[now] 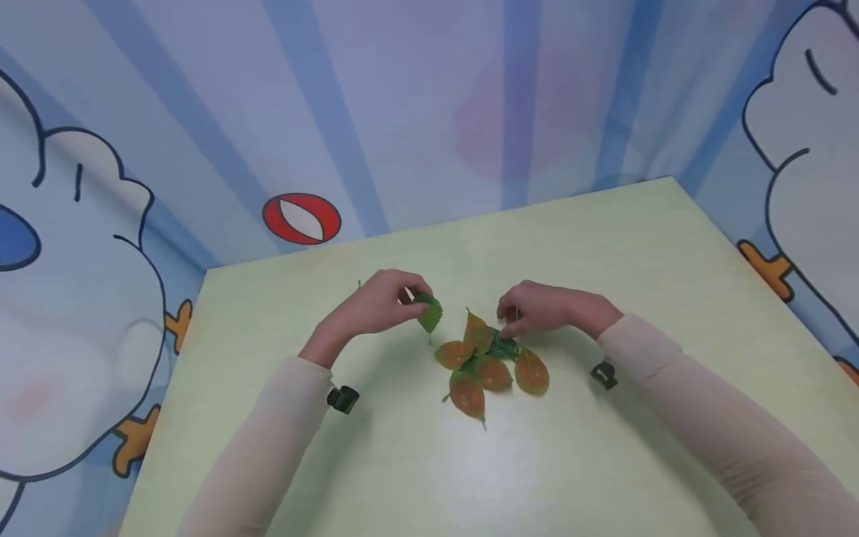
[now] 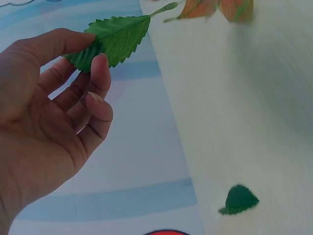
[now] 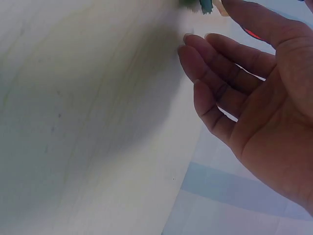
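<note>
My left hand [image 1: 385, 302] pinches a green serrated leaf [image 2: 120, 39] between thumb and fingers, its stem pointing away from the hand. Just right of it lies a cluster of orange-and-green leaves [image 1: 467, 395] on the table, with dark green leaves [image 1: 502, 347] among them. My right hand [image 1: 537, 307] hovers at the right side of this cluster, thumb near the dark green leaves. In the right wrist view its fingers [image 3: 215, 73] are loosely bent and apart from the thumb, with no leaf seen between them.
Another small green leaf [image 2: 239, 199] lies by itself on the pale table [image 1: 604, 261], mostly hidden behind my left hand in the head view. Printed walls [image 1: 436, 112] border the table at the back and sides.
</note>
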Tool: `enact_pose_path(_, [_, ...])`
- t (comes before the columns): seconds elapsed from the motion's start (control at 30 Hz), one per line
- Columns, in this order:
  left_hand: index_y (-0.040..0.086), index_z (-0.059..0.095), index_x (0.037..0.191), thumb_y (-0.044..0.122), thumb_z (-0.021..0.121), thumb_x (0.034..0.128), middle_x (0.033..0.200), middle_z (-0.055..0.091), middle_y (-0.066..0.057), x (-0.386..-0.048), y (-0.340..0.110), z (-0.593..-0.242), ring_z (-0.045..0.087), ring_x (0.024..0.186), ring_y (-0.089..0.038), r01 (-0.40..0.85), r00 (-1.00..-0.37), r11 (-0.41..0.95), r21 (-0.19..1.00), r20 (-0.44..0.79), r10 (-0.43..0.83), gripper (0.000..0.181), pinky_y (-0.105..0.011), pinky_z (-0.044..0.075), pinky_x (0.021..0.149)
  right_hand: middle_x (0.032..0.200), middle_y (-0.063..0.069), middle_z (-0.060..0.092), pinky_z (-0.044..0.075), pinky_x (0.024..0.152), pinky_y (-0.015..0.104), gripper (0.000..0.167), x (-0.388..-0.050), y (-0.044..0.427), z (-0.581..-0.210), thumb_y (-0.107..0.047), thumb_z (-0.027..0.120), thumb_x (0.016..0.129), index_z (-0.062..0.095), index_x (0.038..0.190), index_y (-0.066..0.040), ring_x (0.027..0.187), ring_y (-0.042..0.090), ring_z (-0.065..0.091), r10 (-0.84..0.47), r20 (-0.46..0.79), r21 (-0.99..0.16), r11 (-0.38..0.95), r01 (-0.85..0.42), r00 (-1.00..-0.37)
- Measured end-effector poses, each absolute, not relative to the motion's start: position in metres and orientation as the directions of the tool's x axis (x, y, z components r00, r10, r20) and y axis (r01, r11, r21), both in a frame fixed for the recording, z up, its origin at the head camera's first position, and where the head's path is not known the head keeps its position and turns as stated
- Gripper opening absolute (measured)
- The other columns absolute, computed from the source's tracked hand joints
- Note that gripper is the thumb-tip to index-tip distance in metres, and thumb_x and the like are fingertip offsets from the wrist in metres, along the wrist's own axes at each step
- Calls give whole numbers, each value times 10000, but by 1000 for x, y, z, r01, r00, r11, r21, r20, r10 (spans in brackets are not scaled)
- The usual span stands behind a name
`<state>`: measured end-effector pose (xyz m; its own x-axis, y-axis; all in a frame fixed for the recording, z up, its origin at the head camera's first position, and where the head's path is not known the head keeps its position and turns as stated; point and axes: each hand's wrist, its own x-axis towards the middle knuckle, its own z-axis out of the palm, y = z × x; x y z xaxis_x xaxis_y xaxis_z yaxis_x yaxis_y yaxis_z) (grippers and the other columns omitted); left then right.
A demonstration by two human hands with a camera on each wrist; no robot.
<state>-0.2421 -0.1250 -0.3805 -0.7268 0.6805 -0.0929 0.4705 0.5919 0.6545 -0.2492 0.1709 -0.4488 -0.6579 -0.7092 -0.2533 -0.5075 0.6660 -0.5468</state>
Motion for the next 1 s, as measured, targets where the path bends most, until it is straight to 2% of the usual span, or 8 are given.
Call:
enact_pose_path(0.2, [55, 719, 1068, 104, 667, 952, 990, 691, -37, -243, -145, -380, 651, 820, -186, 417, -785, 626, 659, -87, 614, 137, -321, 515, 677, 887, -8, 680, 516, 767, 319, 363, -249, 165, -456, -256, 767, 892, 692, 1120, 18, 800, 104, 614, -714, -250, -574, 653, -494, -654])
enact_pose_path(0.33, [49, 716, 1079, 103, 671, 951, 1000, 690, -49, -241, -150, -380, 657, 835, -213, 391, -798, 633, 668, -96, 595, 146, -328, 520, 687, 858, -27, 677, 514, 748, 303, 310, -249, 160, -460, -223, 773, 889, 701, 1091, 1, 774, 87, 609, -727, -229, -589, 633, -502, -648])
enact_pose_path(0.47, [55, 719, 1077, 109, 676, 950, 995, 691, -38, -241, -153, -381, 651, 822, -180, 393, -807, 641, 660, -87, 584, 144, -323, 524, 689, 857, -28, 682, 516, 744, 296, 274, -250, 158, -461, -161, 767, 887, 694, 1097, -2, 776, 82, 617, -735, -235, -604, 623, -497, -636])
enact_pose_path(0.83, [51, 721, 1076, 112, 672, 951, 1001, 693, -52, -245, -155, -379, 654, 832, -179, 389, -818, 643, 660, -73, 571, 147, -328, 527, 702, 977, 79, 681, 532, 779, 363, 365, -257, 174, -446, -20, 694, 894, 630, 1249, 39, 896, 202, 655, -693, -235, -602, 654, -458, -681])
enact_pose_path(1.0, [63, 723, 1076, 125, 664, 953, 1010, 694, -48, -249, -155, -381, 660, 854, -185, 368, -852, 671, 644, -55, 520, 150, -327, 532, 715, 1003, 128, 645, 509, 698, 349, 502, -258, 180, -440, 45, 619, 874, 553, 1370, 8, 878, 223, 665, -678, -212, -675, 622, -397, -704])
